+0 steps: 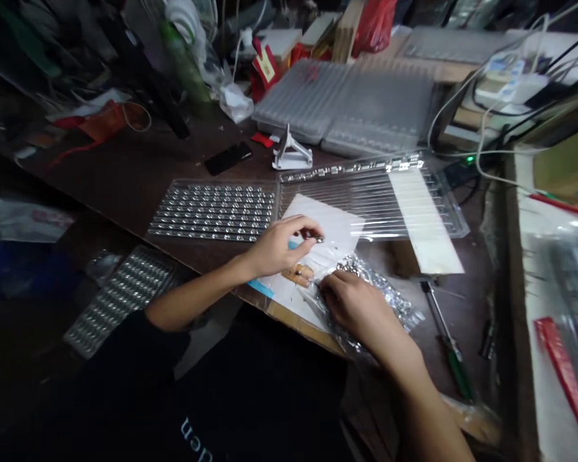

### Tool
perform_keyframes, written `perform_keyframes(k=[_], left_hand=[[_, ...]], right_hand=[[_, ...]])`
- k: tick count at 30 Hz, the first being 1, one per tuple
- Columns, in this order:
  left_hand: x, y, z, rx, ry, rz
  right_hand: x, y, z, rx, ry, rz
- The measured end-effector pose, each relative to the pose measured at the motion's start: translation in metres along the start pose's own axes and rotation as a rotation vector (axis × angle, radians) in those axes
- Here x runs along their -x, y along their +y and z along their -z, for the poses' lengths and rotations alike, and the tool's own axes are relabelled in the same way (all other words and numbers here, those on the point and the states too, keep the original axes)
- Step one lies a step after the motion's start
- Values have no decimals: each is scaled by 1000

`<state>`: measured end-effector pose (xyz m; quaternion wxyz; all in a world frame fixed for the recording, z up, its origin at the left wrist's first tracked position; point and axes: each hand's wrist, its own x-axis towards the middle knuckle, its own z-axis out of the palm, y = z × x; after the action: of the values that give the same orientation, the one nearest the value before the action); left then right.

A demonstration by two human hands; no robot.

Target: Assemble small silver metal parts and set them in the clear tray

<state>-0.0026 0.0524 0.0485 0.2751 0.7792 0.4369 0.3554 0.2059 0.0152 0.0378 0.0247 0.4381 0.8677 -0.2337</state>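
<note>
My left hand (284,246) pinches a small shiny metal part (318,239) between thumb and fingertips, over a white sheet (340,221). At the near edge of a clear plastic bag (390,289) of small metal parts, my right hand (354,301) has its fingers curled down; what they hold, if anything, is hidden. Between the hands lies a tan, blocky piece (301,274). Behind them, a clear ridged tray (361,199) carries metal parts along its far row. The tray to its left (212,208) holds many rows of such parts.
A green-handled screwdriver (450,353) lies right of the bag. A white strip (426,221) crosses the ridged tray. Farther back are a dark phone (228,158), a white stand (292,154) and stacked clear trays (347,96). Another filled tray (120,301) sits below the table edge at left.
</note>
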Motion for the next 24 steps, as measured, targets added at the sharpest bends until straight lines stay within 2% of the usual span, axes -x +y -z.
perform_keyframes(k=[4, 7, 9, 11, 19, 22, 24], left_hand=[[50, -14, 0, 14, 18, 162], [66, -25, -6, 40, 21, 185], [69, -30, -10, 43, 13, 170], [69, -32, -12, 41, 6, 150], [72, -36, -16, -11, -9, 55], [72, -36, -15, 2, -34, 79], [71, -36, -12, 12, 1, 116]], right_hand=[[1, 5, -1, -171, 58, 16], [1, 9, -4, -329, 233, 82], [0, 10, -6, -394, 340, 114], [-3, 10, -8, -420, 386, 125], [-16, 1, -18, -414, 405, 123], [-21, -6, -22, -366, 392, 100], [-24, -9, -25, -322, 379, 75]])
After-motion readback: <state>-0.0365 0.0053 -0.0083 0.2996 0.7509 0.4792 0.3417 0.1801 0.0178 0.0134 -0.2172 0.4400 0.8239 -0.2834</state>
